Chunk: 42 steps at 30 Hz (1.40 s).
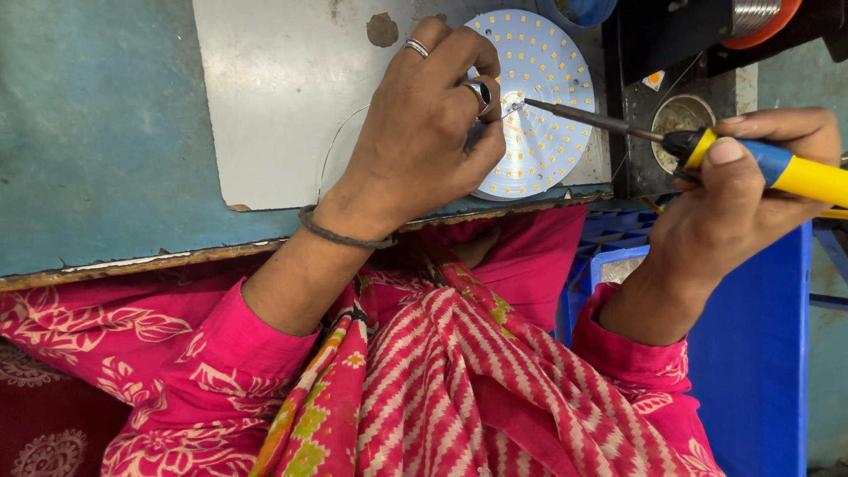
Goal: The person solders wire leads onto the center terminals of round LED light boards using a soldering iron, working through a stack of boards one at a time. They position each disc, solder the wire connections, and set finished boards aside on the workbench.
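While the left hand (424,124) curled over the round white LED board (539,102) on the metal sheet (283,97), pinching thin wire, the right hand (751,177) gripped a soldering iron (707,146), lying nearly level, tip pointing left onto the board

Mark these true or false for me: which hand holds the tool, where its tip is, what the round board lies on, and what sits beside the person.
1. The right hand holds a soldering iron with a yellow and blue handle. True.
2. The iron's tip is far off the round white LED board. False: it meets the board beside the left hand.
3. The board lies on a grey metal sheet. True.
4. A red crate stands at the right. False: the crate is blue.
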Each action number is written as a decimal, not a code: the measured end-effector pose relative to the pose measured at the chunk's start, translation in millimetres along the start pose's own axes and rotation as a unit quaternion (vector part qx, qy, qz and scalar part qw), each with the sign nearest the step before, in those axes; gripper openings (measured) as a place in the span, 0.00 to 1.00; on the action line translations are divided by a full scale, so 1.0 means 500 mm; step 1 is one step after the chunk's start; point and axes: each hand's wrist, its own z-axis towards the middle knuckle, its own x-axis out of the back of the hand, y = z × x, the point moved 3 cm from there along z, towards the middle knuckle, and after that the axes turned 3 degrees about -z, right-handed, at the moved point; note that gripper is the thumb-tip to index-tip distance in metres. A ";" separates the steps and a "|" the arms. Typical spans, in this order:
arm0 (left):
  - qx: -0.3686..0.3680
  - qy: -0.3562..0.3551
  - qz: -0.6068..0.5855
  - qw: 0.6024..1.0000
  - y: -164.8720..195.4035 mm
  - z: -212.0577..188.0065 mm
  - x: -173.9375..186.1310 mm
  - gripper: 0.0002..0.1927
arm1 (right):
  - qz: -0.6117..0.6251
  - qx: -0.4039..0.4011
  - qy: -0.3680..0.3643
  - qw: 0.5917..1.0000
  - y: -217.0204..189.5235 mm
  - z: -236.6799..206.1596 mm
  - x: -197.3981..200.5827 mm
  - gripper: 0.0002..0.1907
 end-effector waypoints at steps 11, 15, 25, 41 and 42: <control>-0.011 -0.003 0.010 1.000 -0.005 -0.001 -0.004 0.09 | 0.001 -0.004 -0.005 1.000 -0.003 0.000 -0.005 0.12; -0.017 -0.002 0.016 1.000 -0.004 -0.001 -0.006 0.08 | 0.004 -0.001 -0.012 1.000 0.000 0.001 -0.002 0.13; -0.031 0.076 0.018 0.996 0.011 0.020 0.026 0.08 | -0.007 0.001 -0.015 1.000 -0.001 0.002 0.000 0.14; 0.002 0.093 -0.009 0.996 0.008 0.018 0.029 0.07 | 0.000 0.049 0.008 0.999 0.010 0.002 0.013 0.14; 0.010 0.091 -0.005 0.996 0.007 0.016 0.028 0.06 | -0.002 0.047 0.005 0.999 0.009 0.002 0.013 0.14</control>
